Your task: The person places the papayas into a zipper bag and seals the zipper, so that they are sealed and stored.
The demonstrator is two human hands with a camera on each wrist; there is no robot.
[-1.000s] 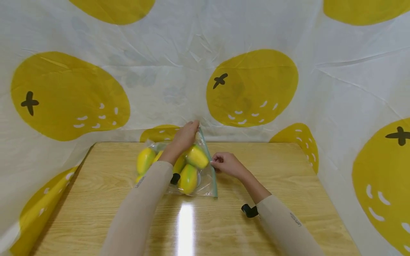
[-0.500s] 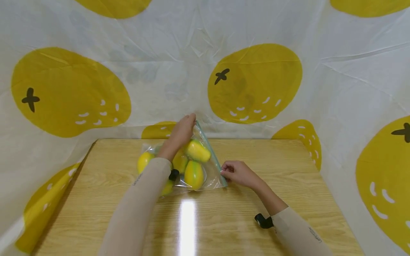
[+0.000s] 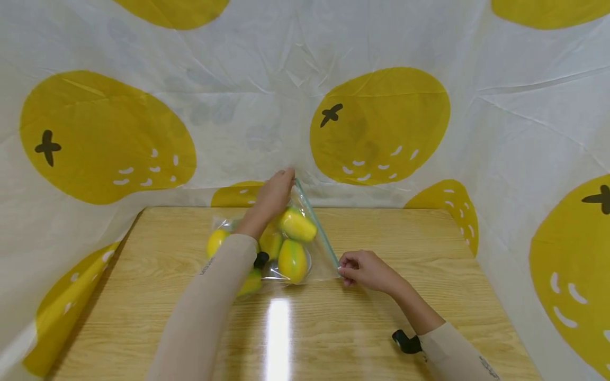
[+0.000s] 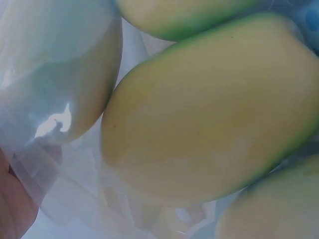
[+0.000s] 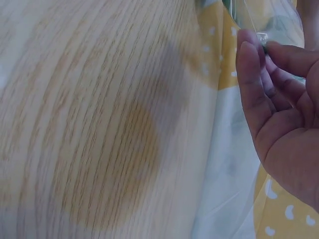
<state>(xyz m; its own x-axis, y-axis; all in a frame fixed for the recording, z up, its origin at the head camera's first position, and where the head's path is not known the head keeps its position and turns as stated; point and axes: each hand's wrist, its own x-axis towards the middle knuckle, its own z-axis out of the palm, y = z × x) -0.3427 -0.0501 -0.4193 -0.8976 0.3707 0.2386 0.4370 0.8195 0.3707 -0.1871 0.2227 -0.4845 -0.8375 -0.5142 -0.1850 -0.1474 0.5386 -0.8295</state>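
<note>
Now right hand [image 3: 367, 270] farther along bag seal [image 3: 320, 233]

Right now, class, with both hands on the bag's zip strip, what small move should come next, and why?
Probably a last pinch at the near corner, then letting go. The right hand pinches the zip strip at its near end; the left hand holds the far end up. The strip runs taut between them, and the mangoes sit inside the bag. Whether it is fully sealed I cannot tell.

Wooden table [image 3: 429, 254], glare streak; white sheet walls [image 3: 238, 95], big yellow fruit prints.
</note>
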